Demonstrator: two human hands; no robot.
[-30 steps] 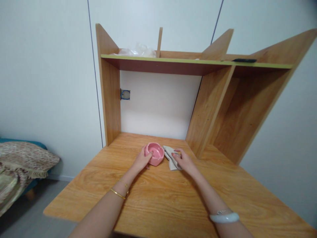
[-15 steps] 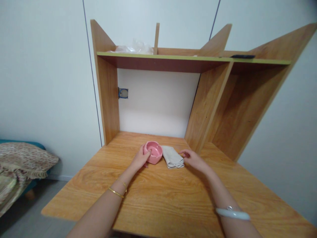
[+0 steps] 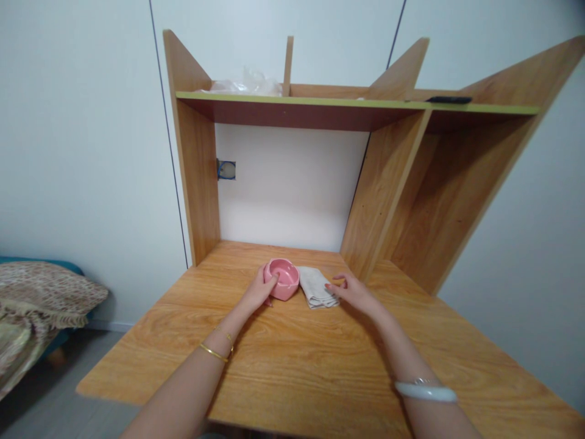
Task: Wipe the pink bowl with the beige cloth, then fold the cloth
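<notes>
A small pink bowl [image 3: 284, 285] with an uneven rim is tilted toward me near the back of the desk. My left hand [image 3: 265, 289] grips its left side, thumb over the rim and fingers around the outside. Just right of the bowl lies a folded light grey cloth [image 3: 316, 286] on the wood. My right hand [image 3: 350, 291] is at the cloth's right edge, fingers apart and curved, with a fingertip over the edge; whether it touches the fabric I cannot tell. Nothing is held in that hand.
The wooden desk [image 3: 292, 366] carries a shelf unit [image 3: 297, 108] at its back. On the upper shelf lie a clear plastic bag [image 3: 249, 84] and a flat dark object [image 3: 450, 99]. A wall socket box [image 3: 226, 170] shows behind. A sofa with a patterned throw [image 3: 41, 292] stands left.
My right hand has moved left, from beside the cloth to its right edge. My left hand keeps its grip on the bowl, and the view has shifted slightly.
</notes>
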